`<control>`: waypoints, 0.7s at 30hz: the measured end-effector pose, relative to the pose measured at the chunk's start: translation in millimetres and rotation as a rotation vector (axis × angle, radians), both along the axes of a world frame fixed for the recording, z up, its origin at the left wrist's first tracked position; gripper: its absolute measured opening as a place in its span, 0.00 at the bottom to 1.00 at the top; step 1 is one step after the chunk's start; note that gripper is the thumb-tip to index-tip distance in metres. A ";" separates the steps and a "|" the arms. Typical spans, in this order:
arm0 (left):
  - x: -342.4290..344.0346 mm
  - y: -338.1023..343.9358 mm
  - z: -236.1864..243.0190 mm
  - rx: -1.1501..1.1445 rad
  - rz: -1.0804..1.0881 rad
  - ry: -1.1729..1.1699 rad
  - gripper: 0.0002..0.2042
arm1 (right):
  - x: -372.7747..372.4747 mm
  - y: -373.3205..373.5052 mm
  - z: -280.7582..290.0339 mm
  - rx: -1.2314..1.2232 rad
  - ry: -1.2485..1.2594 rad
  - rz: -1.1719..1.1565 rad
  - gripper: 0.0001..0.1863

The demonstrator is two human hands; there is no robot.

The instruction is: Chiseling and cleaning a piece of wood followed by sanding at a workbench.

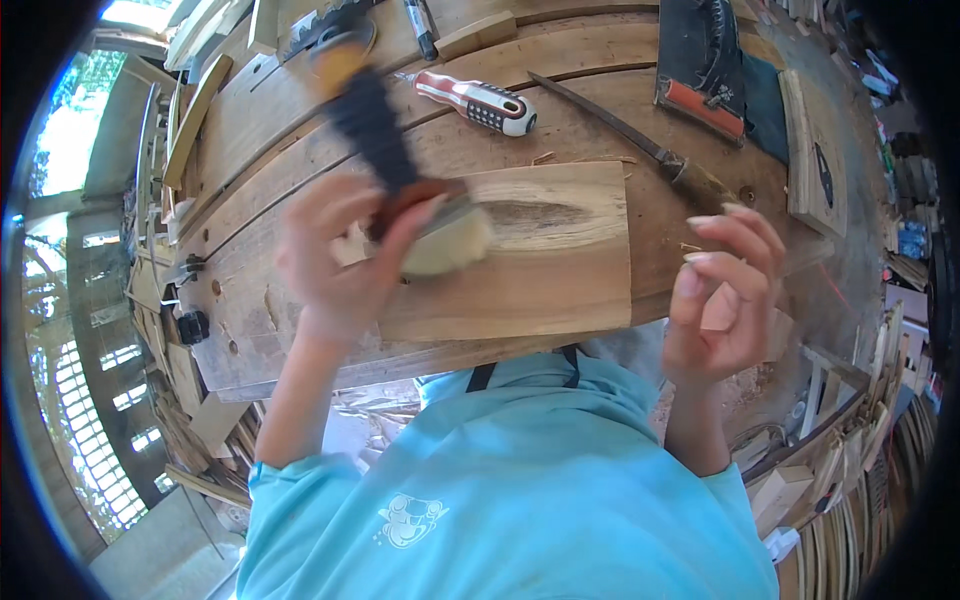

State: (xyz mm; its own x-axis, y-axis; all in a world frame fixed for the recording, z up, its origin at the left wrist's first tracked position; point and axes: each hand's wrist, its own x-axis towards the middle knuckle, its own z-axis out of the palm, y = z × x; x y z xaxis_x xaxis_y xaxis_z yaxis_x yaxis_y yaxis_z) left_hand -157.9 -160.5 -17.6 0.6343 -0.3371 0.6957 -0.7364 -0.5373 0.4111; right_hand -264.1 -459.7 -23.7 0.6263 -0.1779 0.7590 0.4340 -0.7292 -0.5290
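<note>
My left hand (340,245) is closed round the lower part of a wide brush (437,240). Its cream bristles lie over the left part of a flat wooden board (530,290), and its dark handle points away from me, smeared by motion. I cannot tell whether the bristles touch the wood. The board has a dark, knotty streak along its far half. My right hand (725,300) is raised just past the board's right end, fingers loosely curled and apart, with nothing clearly held. A small wood shaving (690,247) shows beside its fingertips.
Beyond the board on the wooden workbench (275,300) lie a red and white screwdriver (475,100), a narrow file (625,125) and a black marker (420,30). A tool with a red-orange end (703,108) sits at the far right. Wood offcuts (190,375) are stacked on the left.
</note>
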 end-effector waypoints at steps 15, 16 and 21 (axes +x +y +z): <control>-26.7 18.6 8.5 -0.043 0.294 0.087 0.12 | 14.8 42.4 36.4 -0.353 0.472 0.438 0.36; -23.0 24.5 7.5 -0.089 0.364 0.218 0.10 | 15.6 47.8 39.0 -0.334 0.484 0.454 0.40; -8.7 92.6 10.0 -0.164 0.493 0.189 0.12 | 21.3 70.4 34.2 -0.627 0.740 0.327 0.57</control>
State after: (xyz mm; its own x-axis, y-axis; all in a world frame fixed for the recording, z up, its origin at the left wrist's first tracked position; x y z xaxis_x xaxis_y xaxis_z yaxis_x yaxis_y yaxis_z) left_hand -166.6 -68.0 -7.6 0.8085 0.1353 0.5727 -0.3187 -0.7175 0.6194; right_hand -242.7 -389.3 10.5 0.9224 0.3816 0.0603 0.3807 -0.8715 -0.3091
